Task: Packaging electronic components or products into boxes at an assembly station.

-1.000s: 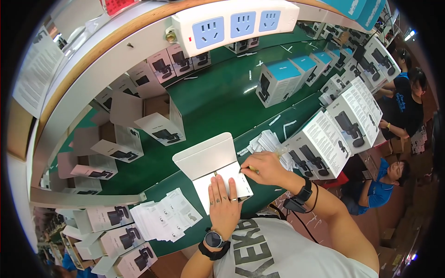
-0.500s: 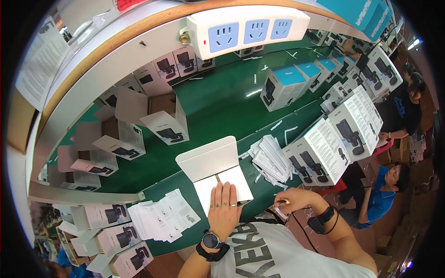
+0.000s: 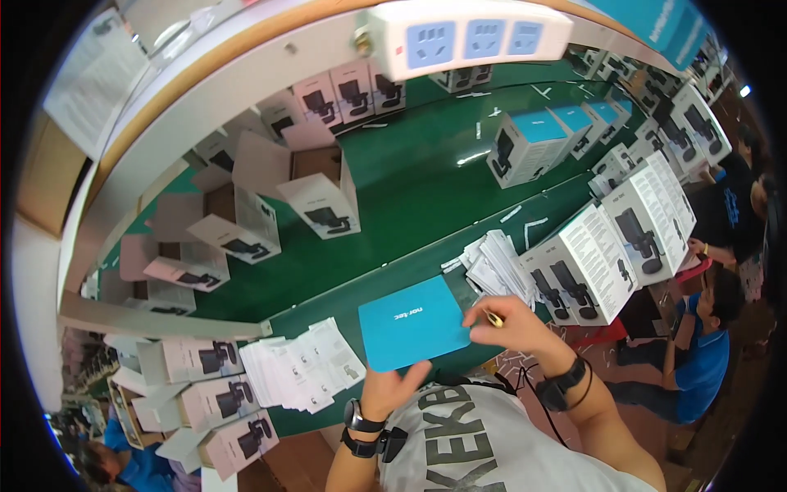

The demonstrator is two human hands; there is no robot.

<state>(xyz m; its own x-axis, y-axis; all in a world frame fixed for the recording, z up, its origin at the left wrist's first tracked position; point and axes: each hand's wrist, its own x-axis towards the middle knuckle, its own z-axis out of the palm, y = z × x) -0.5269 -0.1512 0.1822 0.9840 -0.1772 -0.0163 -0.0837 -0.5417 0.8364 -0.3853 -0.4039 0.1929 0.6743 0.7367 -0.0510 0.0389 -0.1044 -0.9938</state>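
A flat box with a bright blue lid [image 3: 414, 324] lies closed in front of me on the green bench. My left hand [image 3: 389, 389] is against its near left edge, thumb stretched out to the right; the other fingers are mostly hidden behind the box. At the lid's right edge is my right hand [image 3: 512, 324], fingers curled and fingertips close to or touching the box. A small yellow object [image 3: 493, 318] pokes out of that hand; its kind is too small to make out.
Printed sheets [image 3: 303, 369] lie left of the box, a pile of folded leaflets [image 3: 496, 266] right of it. Open white cartons [image 3: 324, 205] stand at the far left. Printed cartons [image 3: 582, 266] line the right side. A power strip [image 3: 475, 41] hangs overhead. Co-workers [image 3: 705, 344] sit nearby.
The white flap that stood up is down, and the blue lid shows. My left hand has left the box's top for its near edge. My right hand has come up to the right edge.
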